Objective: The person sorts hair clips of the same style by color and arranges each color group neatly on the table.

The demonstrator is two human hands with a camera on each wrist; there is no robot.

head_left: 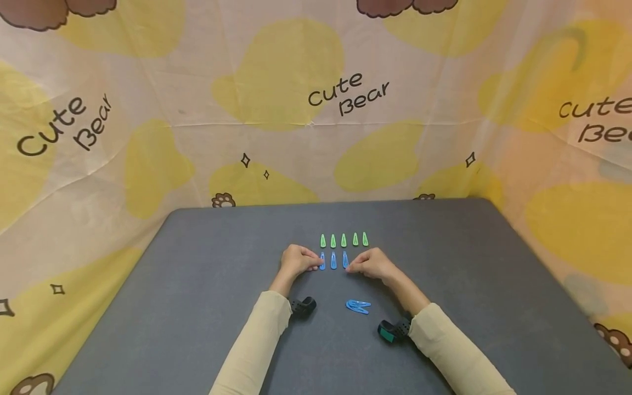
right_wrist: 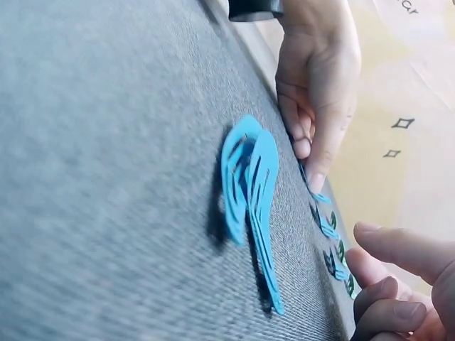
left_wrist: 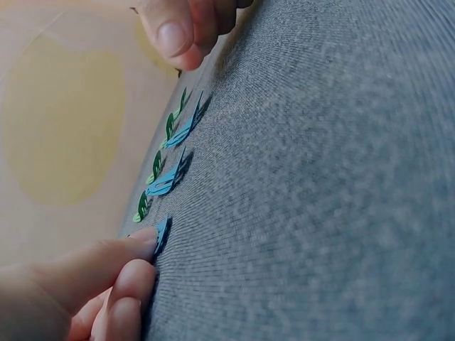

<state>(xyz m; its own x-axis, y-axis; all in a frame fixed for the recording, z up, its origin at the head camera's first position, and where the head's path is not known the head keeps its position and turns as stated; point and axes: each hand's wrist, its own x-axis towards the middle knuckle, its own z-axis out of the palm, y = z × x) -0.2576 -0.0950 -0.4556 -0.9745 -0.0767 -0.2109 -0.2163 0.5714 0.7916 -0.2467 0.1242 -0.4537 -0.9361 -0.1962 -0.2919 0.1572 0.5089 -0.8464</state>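
Three blue hair clips stand in a row in the head view, below a row of several green hair clips (head_left: 343,240). At the row's left end, my left hand (head_left: 298,260) pinches the leftmost blue clip (left_wrist: 163,233) between thumb and finger, and the clip lies on the table. My right hand (head_left: 373,264) hovers beside the rightmost blue clip (head_left: 345,260). Its thumb and forefinger are apart with nothing between them in the right wrist view. The middle blue clip (head_left: 333,260) lies untouched between the hands.
Nearer to me, a small pile of blue hair clips (right_wrist: 263,185) overlaps on the grey table (head_left: 197,307). Black bands circle both wrists. A printed cloth (head_left: 276,71) hangs behind the table and along its sides.
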